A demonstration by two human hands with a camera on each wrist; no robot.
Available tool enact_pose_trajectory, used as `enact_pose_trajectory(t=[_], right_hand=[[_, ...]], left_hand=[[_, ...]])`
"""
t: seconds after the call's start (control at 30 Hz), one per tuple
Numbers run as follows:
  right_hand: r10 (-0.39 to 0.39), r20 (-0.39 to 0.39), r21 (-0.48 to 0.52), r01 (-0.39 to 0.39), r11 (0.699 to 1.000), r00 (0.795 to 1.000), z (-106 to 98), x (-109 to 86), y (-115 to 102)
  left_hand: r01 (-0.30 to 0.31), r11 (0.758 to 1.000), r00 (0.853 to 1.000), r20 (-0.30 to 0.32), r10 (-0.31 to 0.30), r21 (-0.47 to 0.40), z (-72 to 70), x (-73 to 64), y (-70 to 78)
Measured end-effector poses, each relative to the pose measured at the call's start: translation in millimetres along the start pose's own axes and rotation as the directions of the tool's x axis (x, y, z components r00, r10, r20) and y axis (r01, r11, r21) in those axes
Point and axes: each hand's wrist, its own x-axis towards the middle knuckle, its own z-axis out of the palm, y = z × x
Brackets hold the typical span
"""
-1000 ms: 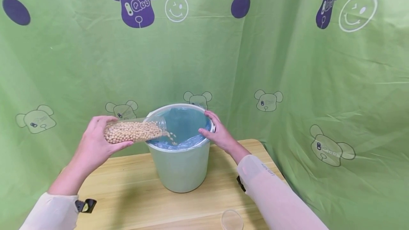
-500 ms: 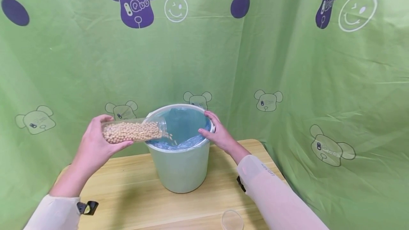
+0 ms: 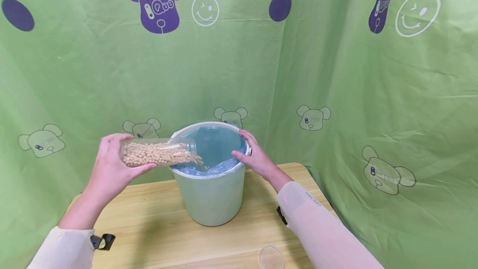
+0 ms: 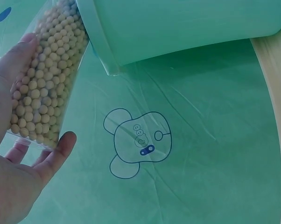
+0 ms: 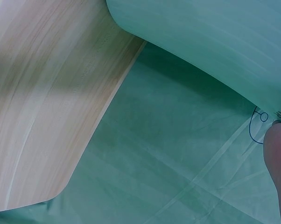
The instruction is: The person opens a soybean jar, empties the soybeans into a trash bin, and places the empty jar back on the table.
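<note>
My left hand (image 3: 112,165) grips a clear plastic jar (image 3: 158,152) by its base end, thumb below and fingers above. Round beige beans, like soybeans (image 4: 42,93), fill most of the jar, which lies nearly level with its open mouth over the bin's left rim. A stream of beans (image 3: 201,162) falls from the mouth into the pale green bin (image 3: 210,198), lined with a blue plastic bag (image 3: 216,167). On the right side of the rim, my right hand (image 3: 257,157) holds the bin, thumb inside; the right wrist view shows only part of that hand (image 5: 277,163).
The bin stands on a wooden table (image 3: 157,219) with a rounded far right corner. A round clear lid (image 3: 271,257) lies at the table's near side. Green printed cloth (image 3: 231,61) hangs behind and at both sides.
Beans keep running out of the jar into the bin, and their level inside has dropped slightly. The left hand shifts only a little; the right hand stays on the rim.
</note>
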Motion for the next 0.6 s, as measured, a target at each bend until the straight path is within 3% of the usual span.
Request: enact_pose_trajectory(t=[0.6], right_hand=[[0.007, -0.002, -0.025, -0.007, 1.000, 1.000, 0.1, -0.7, -0.6]], left_hand=[[0.019, 1.000, 1.000, 0.000, -0.019, 0.001, -0.3, 0.4, 6.6]])
